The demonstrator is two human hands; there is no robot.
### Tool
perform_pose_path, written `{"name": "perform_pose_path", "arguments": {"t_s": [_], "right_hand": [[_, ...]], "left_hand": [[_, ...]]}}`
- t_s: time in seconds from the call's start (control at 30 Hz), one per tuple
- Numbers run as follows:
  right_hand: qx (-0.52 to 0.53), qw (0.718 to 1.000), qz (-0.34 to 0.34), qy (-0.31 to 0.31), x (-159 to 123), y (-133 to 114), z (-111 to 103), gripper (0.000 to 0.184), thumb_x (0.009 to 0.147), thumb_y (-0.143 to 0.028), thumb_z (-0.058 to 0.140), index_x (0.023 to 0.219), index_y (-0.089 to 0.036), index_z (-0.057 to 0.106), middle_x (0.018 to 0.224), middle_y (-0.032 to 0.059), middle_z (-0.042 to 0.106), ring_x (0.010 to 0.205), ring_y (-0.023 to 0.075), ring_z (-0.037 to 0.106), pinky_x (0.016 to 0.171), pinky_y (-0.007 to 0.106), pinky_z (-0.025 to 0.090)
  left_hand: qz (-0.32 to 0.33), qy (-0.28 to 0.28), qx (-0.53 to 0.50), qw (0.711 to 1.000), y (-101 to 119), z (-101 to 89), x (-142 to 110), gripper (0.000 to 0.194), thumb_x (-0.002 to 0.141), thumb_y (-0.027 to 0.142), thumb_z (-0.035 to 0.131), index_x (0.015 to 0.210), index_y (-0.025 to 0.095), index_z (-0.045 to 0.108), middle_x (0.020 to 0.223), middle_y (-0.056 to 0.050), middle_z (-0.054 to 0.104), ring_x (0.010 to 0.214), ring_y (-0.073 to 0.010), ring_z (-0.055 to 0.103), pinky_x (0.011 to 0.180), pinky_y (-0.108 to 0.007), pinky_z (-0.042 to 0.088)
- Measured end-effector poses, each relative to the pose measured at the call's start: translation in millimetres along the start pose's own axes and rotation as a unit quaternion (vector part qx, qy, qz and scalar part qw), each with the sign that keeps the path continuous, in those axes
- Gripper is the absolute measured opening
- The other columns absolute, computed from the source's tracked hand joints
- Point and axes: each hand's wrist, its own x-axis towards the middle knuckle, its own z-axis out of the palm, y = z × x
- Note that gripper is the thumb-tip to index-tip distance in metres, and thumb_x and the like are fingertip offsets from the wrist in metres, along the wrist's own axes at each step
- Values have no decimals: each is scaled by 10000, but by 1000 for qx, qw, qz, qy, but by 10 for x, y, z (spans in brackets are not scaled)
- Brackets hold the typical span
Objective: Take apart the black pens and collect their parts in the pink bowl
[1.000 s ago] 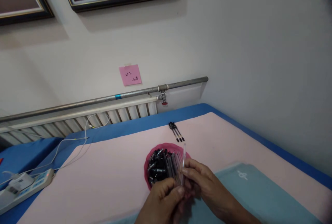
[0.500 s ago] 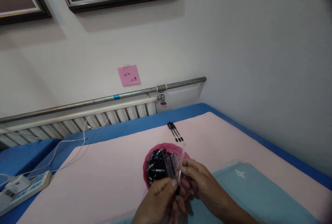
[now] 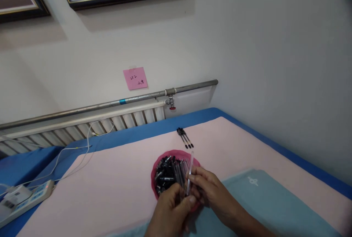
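Observation:
Between the fingers of my right hand (image 3: 213,193) stands a clear pen barrel (image 3: 191,162), nearly upright with its top end free. My left hand (image 3: 172,209) pinches at the lower end of the same barrel, and its fingertips hide that end. Both hands are over the near side of a pink scalloped basket (image 3: 153,180). Inside the basket lie many black pen parts (image 3: 166,178) on the left and long clear barrels (image 3: 180,171) on the right. Beyond it, several assembled black-capped pens (image 3: 185,138) lie side by side on the pink table cover.
A teal mat (image 3: 275,200) covers the near right of the pink table cover (image 3: 110,185). At the left edge a power strip (image 3: 41,195) with white cables rests on blue cloth. A radiator (image 3: 132,119) and a pipe (image 3: 148,96) run along the wall behind.
My left thumb has shifted slightly right and up around the barrel's lower end. Both hands still hold the barrel over the basket. The view has tilted a little.

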Motion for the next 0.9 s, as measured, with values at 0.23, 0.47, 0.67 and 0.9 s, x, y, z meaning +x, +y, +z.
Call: {"name": "perform_pose_path", "arguments": {"t_s": [0.23,0.47,0.67,0.9], "right_hand": [[108,993,-47,17,-8,-103,-24,206,697,-361,609,739,-184,511,553,-65,433,446,55,335,417,189,220],[-209,968,-69,118,88,-95,-173,147,731,-335,552,798,-204,550,500,-87,389,443,89,372,450,220,274],[-452,879,-109,101,92,75,-127,134,794,-303,471,899,-240,526,654,-33,601,604,157,564,561,256,348],[-545,820,-157,78,80,105,-107,113,842,-311,441,778,-231,488,734,15,629,651,181,571,569,274,329]], "left_hand": [[-57,-84,-215,971,-7,-63,-60,368,756,479,577,693,118,598,473,-7,561,283,-44,402,301,-169,224],[-14,157,-61,986,2,-393,65,322,660,472,633,657,164,540,449,49,527,273,-55,374,278,-171,225],[-5,223,61,973,-42,-449,101,277,703,420,562,566,207,449,361,93,410,278,-58,302,314,-187,213],[-20,250,162,954,102,-459,21,209,796,327,457,622,213,474,393,83,418,337,-96,363,392,-213,290]]}}
